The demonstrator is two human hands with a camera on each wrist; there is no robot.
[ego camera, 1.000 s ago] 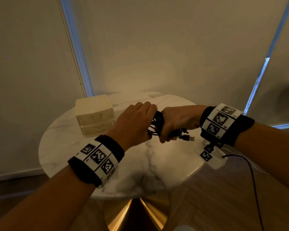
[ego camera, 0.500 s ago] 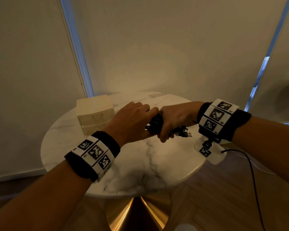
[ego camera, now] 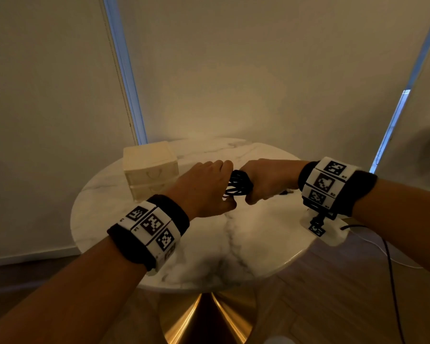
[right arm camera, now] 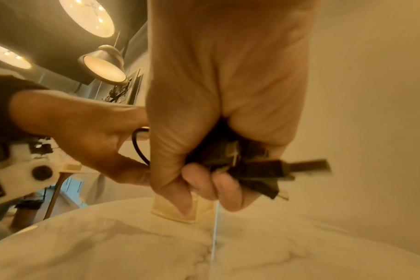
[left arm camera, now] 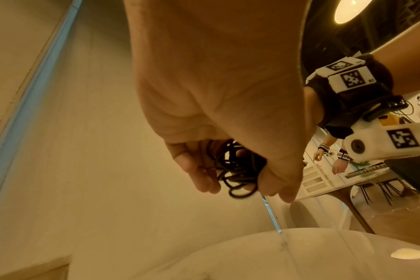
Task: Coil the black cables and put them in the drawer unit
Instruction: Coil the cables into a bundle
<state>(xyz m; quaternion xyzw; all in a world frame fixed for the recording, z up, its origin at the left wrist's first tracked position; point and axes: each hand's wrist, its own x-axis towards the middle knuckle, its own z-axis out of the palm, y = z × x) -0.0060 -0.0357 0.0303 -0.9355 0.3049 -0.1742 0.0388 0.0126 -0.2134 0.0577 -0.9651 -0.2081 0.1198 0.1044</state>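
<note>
Both hands meet above the middle of the marble table around a bundle of black cables. My left hand curls its fingers round the looped end of the black cables. My right hand grips the other end in a fist. From the right fist the cable plugs stick out to the right. The cream drawer unit stands at the table's back left with its drawers shut, just left of my left hand.
A white tag block sits at the table's right edge under my right wrist. A thin dark wire hangs off to the floor on the right. The table stands on a gold cone base over wooden flooring; blinds close behind.
Both hands have closed tighter on the bundle and drawn it together. The plugs that stuck out below my right hand are now mostly hidden behind it in the head view.
</note>
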